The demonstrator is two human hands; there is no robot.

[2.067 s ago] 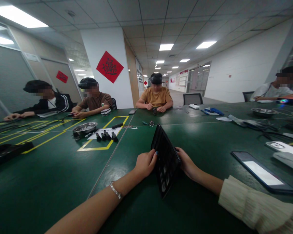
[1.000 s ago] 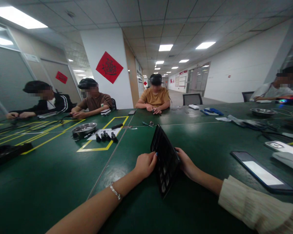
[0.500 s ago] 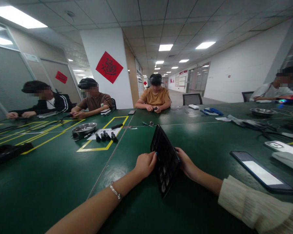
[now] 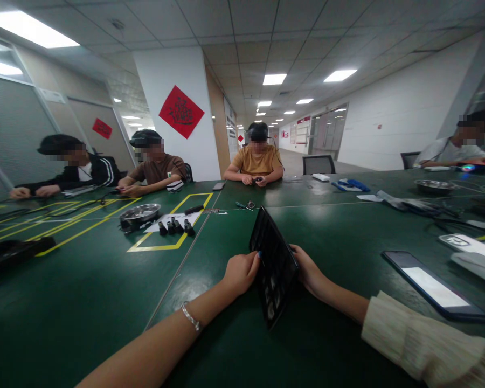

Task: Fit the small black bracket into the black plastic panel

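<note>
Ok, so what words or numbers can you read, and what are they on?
I can't read any for sure.
Big red diamond: black characters, too blurred.
Small red sign: too small.
White paper: marks too blurred.
Wall boards: too small.
Phone: no readable text.
Dark panel: none readable.

an office: ceiling light panels (image 4: 275, 80), glass doors (image 4: 327, 132), a mesh-backed chair (image 4: 319, 164), a shared green table (image 4: 105, 291)

Panel (image 4: 272, 269) between hands (image 4: 239, 274); phone (image 4: 434, 285) right, on table (image 4: 105, 285); bowl (image 4: 140, 212) farther left, perhaps touching paper (image 4: 191, 217).
</note>
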